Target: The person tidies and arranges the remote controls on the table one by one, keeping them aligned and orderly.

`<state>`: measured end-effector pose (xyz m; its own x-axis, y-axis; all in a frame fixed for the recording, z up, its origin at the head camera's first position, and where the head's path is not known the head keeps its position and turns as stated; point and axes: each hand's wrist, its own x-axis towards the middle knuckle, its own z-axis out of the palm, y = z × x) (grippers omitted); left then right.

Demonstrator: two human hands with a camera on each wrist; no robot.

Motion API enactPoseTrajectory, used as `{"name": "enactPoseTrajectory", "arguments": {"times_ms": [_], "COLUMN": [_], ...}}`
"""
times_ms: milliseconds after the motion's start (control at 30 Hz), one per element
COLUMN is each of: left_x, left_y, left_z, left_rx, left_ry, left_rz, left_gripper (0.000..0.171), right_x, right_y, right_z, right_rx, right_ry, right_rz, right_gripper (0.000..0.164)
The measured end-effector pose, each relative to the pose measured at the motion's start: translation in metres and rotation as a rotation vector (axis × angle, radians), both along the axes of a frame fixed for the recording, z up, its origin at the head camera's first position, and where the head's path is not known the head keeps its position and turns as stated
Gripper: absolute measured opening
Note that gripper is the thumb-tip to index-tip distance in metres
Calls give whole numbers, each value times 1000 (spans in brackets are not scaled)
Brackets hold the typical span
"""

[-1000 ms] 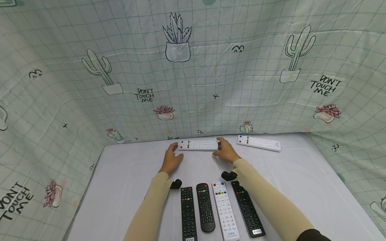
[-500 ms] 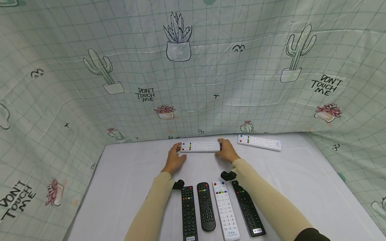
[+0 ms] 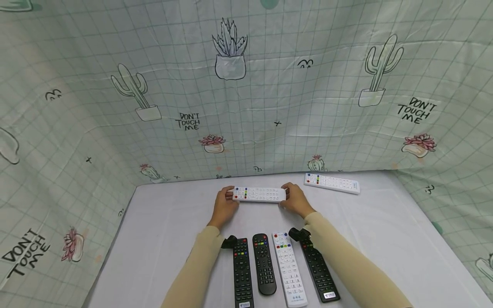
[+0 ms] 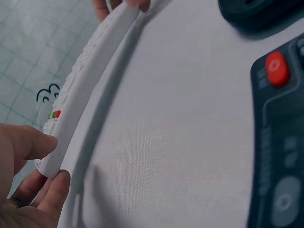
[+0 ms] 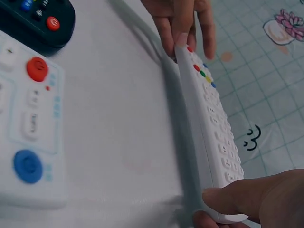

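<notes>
Both hands hold a white remote control [image 3: 259, 194] lying sideways, buttons up, in the head view. My left hand [image 3: 224, 207] pinches its left end, beside the coloured buttons. Its right end is between the thumb and fingers of my right hand [image 3: 296, 199]. In the left wrist view the thumb presses the top of the remote [image 4: 85, 90] with fingers beneath, and a shadow runs along the cloth below. From the right wrist, the right thumb rests on the near end of the same remote [image 5: 209, 128], while the left hand [image 5: 183, 21] grips the far end.
Nearer the body, a black remote [image 3: 242, 273], a rounded black one [image 3: 264, 265], a white one [image 3: 289, 269] and another black one [image 3: 319, 269] lie in a row. A second white remote [image 3: 332, 183] lies back right, near the patterned curtain [image 3: 269, 107].
Both hands have closed in on the white remote's ends and brought it slightly toward the body and to the right. The other remotes stay where they were.
</notes>
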<state>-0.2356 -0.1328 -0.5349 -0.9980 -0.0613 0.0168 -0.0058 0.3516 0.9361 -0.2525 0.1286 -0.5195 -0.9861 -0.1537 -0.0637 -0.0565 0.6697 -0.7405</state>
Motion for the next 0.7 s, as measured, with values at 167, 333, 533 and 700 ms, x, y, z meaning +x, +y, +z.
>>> {"name": "enactPoseTrajectory", "arguments": {"times_ms": [167, 333, 533, 700], "left_x": [5, 12, 22, 28], "left_y": [7, 13, 21, 30], "left_z": [1, 4, 10, 15], "left_rx": [27, -10, -45, -38], "left_ry": [18, 9, 2, 18], "left_rz": [-25, -46, -104, -169], "left_gripper": [56, 57, 61, 64], "right_x": [15, 28, 47, 64], "right_y": [11, 21, 36, 49], "right_z": [2, 5, 10, 13], "right_rx": [-2, -32, -63, -70], "right_ry": [9, 29, 42, 42], "right_rz": [-11, -5, -14, -28], "right_gripper": [55, 53, 54, 55]}}
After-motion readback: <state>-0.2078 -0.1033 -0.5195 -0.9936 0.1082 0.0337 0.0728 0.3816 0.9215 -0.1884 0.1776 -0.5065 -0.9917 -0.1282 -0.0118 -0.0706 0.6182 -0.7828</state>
